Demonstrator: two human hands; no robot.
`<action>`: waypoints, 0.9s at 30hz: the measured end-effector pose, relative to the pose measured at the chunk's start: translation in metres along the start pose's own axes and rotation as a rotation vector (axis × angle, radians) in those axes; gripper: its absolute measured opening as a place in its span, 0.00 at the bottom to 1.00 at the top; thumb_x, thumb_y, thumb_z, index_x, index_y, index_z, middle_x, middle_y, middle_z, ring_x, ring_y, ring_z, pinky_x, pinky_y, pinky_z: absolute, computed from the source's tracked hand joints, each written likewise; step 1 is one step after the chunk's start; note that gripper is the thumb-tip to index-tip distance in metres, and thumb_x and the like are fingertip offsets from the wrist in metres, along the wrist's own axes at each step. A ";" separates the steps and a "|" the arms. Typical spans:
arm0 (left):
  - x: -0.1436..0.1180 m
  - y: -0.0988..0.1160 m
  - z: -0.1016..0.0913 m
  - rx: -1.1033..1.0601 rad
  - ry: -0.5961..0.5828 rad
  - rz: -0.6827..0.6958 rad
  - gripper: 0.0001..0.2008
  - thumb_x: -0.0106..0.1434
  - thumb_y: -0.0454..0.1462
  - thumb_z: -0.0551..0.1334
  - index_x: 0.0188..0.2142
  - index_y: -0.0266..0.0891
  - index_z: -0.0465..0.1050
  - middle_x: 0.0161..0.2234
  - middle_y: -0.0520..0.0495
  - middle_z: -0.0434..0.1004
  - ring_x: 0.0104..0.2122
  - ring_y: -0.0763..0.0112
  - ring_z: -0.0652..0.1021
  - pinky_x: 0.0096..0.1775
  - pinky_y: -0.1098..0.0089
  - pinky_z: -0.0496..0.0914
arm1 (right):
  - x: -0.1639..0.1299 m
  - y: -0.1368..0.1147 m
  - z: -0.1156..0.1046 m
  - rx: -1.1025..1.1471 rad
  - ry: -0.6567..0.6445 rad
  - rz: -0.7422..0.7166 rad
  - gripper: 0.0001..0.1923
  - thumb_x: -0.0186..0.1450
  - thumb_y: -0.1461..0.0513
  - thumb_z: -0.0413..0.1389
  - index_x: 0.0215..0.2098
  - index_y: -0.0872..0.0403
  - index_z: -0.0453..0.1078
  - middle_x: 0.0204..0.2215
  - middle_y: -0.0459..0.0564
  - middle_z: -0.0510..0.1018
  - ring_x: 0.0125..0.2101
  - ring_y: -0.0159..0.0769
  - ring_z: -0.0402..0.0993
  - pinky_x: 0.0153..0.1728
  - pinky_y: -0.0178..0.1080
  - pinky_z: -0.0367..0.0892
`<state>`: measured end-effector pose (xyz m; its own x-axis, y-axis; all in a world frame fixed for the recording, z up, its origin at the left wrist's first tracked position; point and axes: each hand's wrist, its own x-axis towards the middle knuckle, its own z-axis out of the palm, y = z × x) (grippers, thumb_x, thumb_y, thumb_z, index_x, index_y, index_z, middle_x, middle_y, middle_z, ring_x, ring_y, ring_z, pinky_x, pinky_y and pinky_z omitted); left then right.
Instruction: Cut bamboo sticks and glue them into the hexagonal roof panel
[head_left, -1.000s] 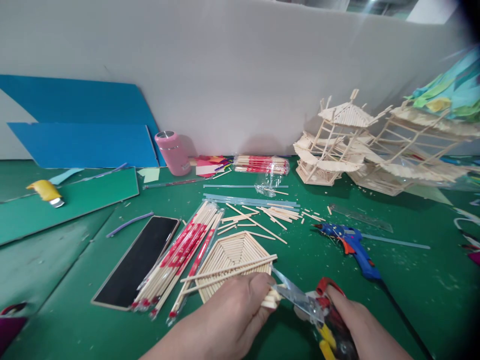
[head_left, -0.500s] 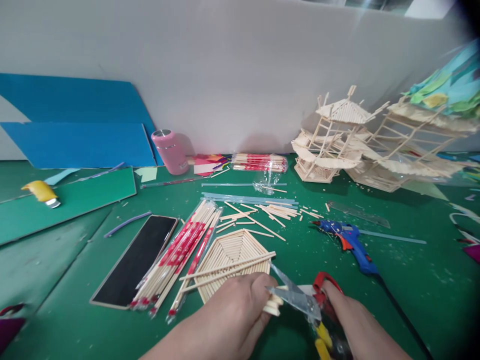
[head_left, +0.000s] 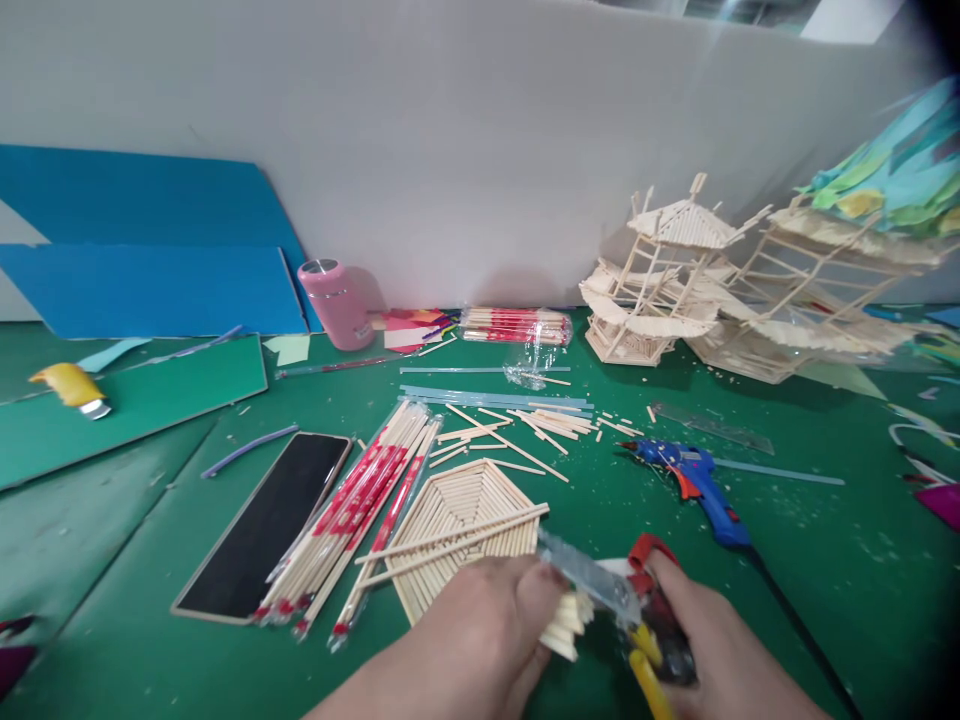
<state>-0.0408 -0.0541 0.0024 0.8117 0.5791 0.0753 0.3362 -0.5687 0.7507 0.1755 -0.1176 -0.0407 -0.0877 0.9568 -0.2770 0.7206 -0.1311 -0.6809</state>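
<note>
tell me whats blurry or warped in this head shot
Head view: the scissors blades smear with motion blur beside the left hand; the right hand is soft too. The wall's top edge bows from wide-angle distortion, the top right corner is vignetted dark, and the stick models stay fairly sharp under even light.

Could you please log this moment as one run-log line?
left hand: holds stick panel | right hand: grips cutters, blades at panel edge | nearby: glue gun
</note>
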 end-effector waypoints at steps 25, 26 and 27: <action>0.001 -0.021 0.003 -1.121 -0.235 -0.351 0.14 0.59 0.46 0.54 0.25 0.37 0.59 0.18 0.57 0.54 0.18 0.80 0.57 0.22 0.75 0.52 | -0.007 0.006 -0.029 -0.505 0.081 -0.190 0.27 0.52 0.57 0.57 0.48 0.51 0.55 0.43 0.54 0.74 0.40 0.44 0.73 0.32 0.36 0.72; 0.001 -0.021 0.003 -1.085 -0.239 -0.336 0.14 0.59 0.46 0.54 0.25 0.37 0.58 0.19 0.57 0.54 0.19 0.80 0.57 0.22 0.75 0.52 | -0.008 0.005 -0.030 -0.517 0.076 -0.188 0.27 0.52 0.57 0.57 0.48 0.51 0.55 0.42 0.53 0.74 0.40 0.44 0.73 0.33 0.36 0.72; 0.001 -0.021 0.002 -1.047 -0.245 -0.321 0.15 0.60 0.45 0.53 0.25 0.37 0.58 0.19 0.57 0.54 0.19 0.80 0.57 0.22 0.75 0.52 | -0.009 0.005 -0.031 -0.530 0.075 -0.193 0.28 0.52 0.57 0.57 0.49 0.51 0.54 0.42 0.53 0.73 0.40 0.44 0.72 0.34 0.37 0.72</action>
<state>-0.0464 -0.0430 -0.0146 0.8703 0.4147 -0.2658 0.0731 0.4248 0.9023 0.2012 -0.1185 -0.0203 -0.2172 0.9688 -0.1193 0.9446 0.1778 -0.2758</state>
